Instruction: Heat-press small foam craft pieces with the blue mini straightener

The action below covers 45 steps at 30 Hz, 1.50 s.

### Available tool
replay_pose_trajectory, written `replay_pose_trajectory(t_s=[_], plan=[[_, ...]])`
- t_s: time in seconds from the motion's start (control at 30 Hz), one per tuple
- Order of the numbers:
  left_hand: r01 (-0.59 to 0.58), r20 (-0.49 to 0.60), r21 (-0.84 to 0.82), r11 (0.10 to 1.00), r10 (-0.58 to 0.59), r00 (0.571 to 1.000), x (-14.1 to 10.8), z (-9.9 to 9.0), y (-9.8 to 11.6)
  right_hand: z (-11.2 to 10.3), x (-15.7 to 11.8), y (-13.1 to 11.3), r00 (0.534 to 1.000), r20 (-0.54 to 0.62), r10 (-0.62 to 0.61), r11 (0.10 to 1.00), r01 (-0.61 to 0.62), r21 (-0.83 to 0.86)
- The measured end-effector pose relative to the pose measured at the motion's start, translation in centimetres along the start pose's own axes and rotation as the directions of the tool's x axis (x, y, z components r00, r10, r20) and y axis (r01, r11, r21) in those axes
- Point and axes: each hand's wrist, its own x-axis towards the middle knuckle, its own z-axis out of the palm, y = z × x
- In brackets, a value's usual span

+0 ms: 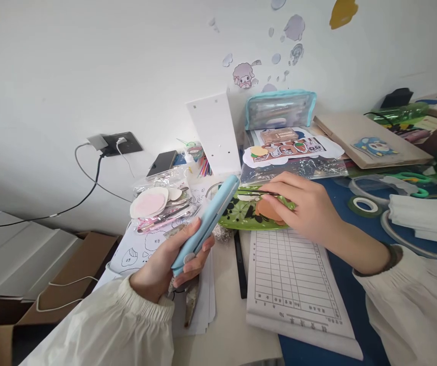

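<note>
My left hand [185, 256] is wrapped round a light blue, long clamp-like tool [206, 223], tilted with its far end up and to the right. My right hand [304, 203] pinches thin black tweezers [252, 192], whose tips point left toward the tool's far end. Below the tweezers lies a green patterned tray [237, 216] bearing an orange-brown round piece [269, 209], white pieces and dark pieces. Whether the tweezer tips grip anything is too small to tell.
A printed form pad [294, 284] lies in front of the tray. Behind stand a white box [216, 134] and a clear pencil case [281, 109]. Plastic-bagged pieces [151, 203] sit at the left; green tape [363, 206], scissors [412, 178] and white cloth [428, 218] at the right.
</note>
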Motion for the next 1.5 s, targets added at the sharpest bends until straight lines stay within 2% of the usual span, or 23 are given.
replay_pose_trajectory(t_s=[0.17, 0.23, 0.3, 0.37, 0.47, 0.57, 0.63, 0.7, 0.73, 0.8, 0.93, 1.03, 1.1, 1.17, 1.27, 1.37, 1.5], plan=[[0.008, -0.044, 0.061, 0.998, -0.006, 0.999, 0.1, 0.1, -0.1, 0.0, -0.1, 0.1, 0.999, -0.025, -0.023, 1.000, 0.023, 0.004], [-0.011, -0.103, 0.138, 0.990, 0.025, 0.994, 0.0, 0.5, -0.1, 0.0, 0.0, 0.3, 0.998, -0.046, -0.030, 0.999, 0.031, 0.015], [-0.049, -0.211, 0.290, 0.956, 0.113, 0.971, -0.2, 1.0, 0.2, 0.0, 0.0, 0.5, 0.997, -0.072, -0.028, 0.999, 0.030, 0.029], [-0.082, -0.310, 0.495, 0.865, 0.264, 0.913, -0.6, 1.6, 0.5, -0.1, 0.1, 0.6, 0.995, -0.096, -0.027, 0.999, 0.030, 0.033], [-0.052, -0.336, 0.791, 0.610, 0.503, 0.796, -1.1, 1.9, 0.7, -0.4, 0.1, 0.6, 0.988, -0.145, -0.052, 0.998, 0.055, 0.016], [0.110, -0.247, 0.965, 0.238, 0.684, 0.687, -1.1, 1.4, 0.3, -0.7, 0.1, 0.4, 0.976, -0.197, -0.093, 0.995, 0.095, 0.004], [0.216, -0.133, 0.976, -0.009, 0.759, 0.637, -0.8, 1.0, -0.3, -0.9, 0.2, 0.4, 0.969, -0.214, -0.122, 0.992, 0.123, -0.011], [0.286, -0.021, 0.939, -0.192, 0.796, 0.605, -0.3, 0.6, -0.8, -1.1, 0.2, 0.6, 0.965, -0.206, -0.161, 0.987, 0.155, -0.043], [0.317, 0.017, 0.914, -0.252, 0.806, 0.591, -0.1, 0.4, -1.1, -1.2, 0.2, 0.8, 0.964, -0.193, -0.181, 0.983, 0.172, -0.061], [0.370, 0.052, 0.873, -0.317, 0.816, 0.576, 0.2, 0.3, -1.4, -1.2, 0.3, 1.3, 0.963, -0.151, -0.224, 0.973, 0.212, -0.093], [0.424, 0.032, 0.845, -0.327, 0.821, 0.571, 0.4, 0.2, -1.6, -1.3, 0.1, 2.1, 0.943, -0.066, -0.327, 0.935, 0.313, -0.169], [0.412, -0.025, 0.873, -0.262, 0.819, 0.573, 0.4, 0.4, -1.6, -1.2, 0.0, 2.2, 0.932, -0.013, -0.363, 0.910, 0.351, -0.221], [0.340, -0.104, 0.930, -0.140, 0.787, 0.608, 0.2, 0.6, -1.4, -1.1, 0.0, 2.2, 0.935, 0.008, -0.353, 0.911, 0.346, -0.226], [0.223, -0.177, 0.974, 0.034, 0.729, 0.662, 0.0, 0.9, -1.0, -1.0, 0.0, 2.1, 0.945, 0.009, -0.326, 0.924, 0.320, -0.209], [0.052, -0.200, 0.968, 0.246, 0.628, 0.752, -0.2, 1.2, -0.4, -1.0, 0.0, 2.1, 0.958, -0.019, -0.287, 0.944, 0.279, -0.178], [-0.016, -0.182, 0.944, 0.331, 0.558, 0.810, -0.3, 1.3, -0.1, -1.1, 0.2, 2.2, 0.958, -0.007, -0.287, 0.945, 0.282, -0.164], [-0.022, -0.179, 0.938, 0.347, 0.538, 0.824, -0.2, 1.3, -0.1, -1.3, 0.4, 2.1, 0.960, 0.054, -0.274, 0.953, 0.278, -0.120]])
